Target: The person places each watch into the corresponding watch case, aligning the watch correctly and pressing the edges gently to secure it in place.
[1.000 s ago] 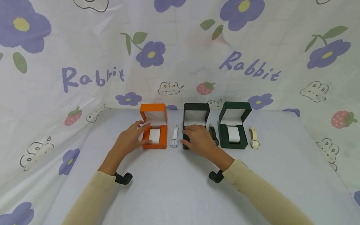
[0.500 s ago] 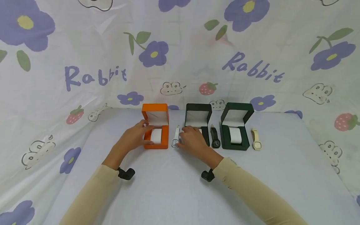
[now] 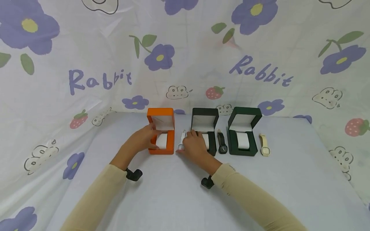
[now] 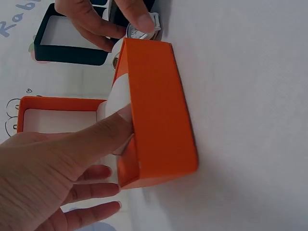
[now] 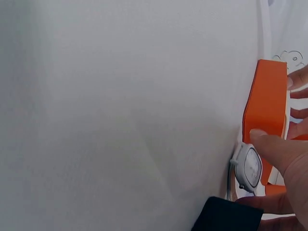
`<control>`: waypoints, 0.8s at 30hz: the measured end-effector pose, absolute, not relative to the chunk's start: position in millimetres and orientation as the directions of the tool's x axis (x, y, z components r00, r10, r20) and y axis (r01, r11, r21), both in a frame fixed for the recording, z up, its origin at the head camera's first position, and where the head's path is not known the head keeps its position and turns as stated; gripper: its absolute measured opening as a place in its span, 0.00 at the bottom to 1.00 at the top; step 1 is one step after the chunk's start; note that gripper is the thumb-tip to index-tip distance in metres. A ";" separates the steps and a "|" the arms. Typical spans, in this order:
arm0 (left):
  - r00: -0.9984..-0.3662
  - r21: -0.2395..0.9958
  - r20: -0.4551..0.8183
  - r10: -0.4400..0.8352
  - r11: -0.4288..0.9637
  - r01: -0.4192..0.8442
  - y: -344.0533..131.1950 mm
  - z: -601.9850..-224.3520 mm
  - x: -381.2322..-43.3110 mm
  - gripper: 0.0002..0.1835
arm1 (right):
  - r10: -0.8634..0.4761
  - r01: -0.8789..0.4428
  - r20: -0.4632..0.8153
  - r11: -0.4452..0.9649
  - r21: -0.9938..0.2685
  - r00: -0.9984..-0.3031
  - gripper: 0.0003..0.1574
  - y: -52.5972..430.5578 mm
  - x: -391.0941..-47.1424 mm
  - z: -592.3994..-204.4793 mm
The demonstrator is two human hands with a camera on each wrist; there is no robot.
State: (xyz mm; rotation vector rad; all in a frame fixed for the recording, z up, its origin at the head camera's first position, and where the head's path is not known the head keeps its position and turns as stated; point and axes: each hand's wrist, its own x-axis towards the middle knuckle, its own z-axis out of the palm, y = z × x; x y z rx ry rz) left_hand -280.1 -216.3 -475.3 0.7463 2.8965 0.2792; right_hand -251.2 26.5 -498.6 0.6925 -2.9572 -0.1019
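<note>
In the head view an orange watch box (image 3: 170, 141) stands with its lid up, a white cushion (image 3: 162, 141) inside it. My left hand (image 3: 141, 138) reaches in from the left and grips the cushion, thumb at the near end; the other fingers spread beside the box in the left wrist view. Just right of this box lies a white wristwatch (image 5: 252, 166). My right hand (image 3: 195, 146) holds it, thumb at one end of the case and fingers at the other side; the hand covers most of the strap in the head view.
A black watch box (image 3: 213, 144) stands under the right hand, its lid up. Right of it are a black wristwatch (image 3: 222, 146), a dark green watch box (image 3: 254, 146) with a white cushion, and a gold wristwatch (image 3: 264, 147). A printed cloth (image 3: 185, 70) hangs behind.
My right hand has moved left from the black box to the white wristwatch and taken hold of it. The left hand stays at the cushion, its thumb a little further in.
</note>
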 end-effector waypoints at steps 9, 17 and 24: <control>-0.859 0.187 -0.184 0.477 0.875 0.446 -208.5 -466.5 -283.2 0.40 | -0.435 -0.428 0.064 0.898 0.103 -0.898 0.31 18.3 -251.1 -502.3; -0.841 0.164 -0.217 0.496 0.867 0.470 -206.9 -462.5 -283.6 0.40 | -0.439 -0.427 0.106 0.897 0.116 -0.892 0.27 16.7 -250.6 -503.6; -0.829 0.133 -0.139 0.541 0.840 0.526 -211.8 -466.6 -282.5 0.38 | -0.442 -0.437 0.168 0.897 0.068 -0.881 0.28 21.2 -248.2 -499.9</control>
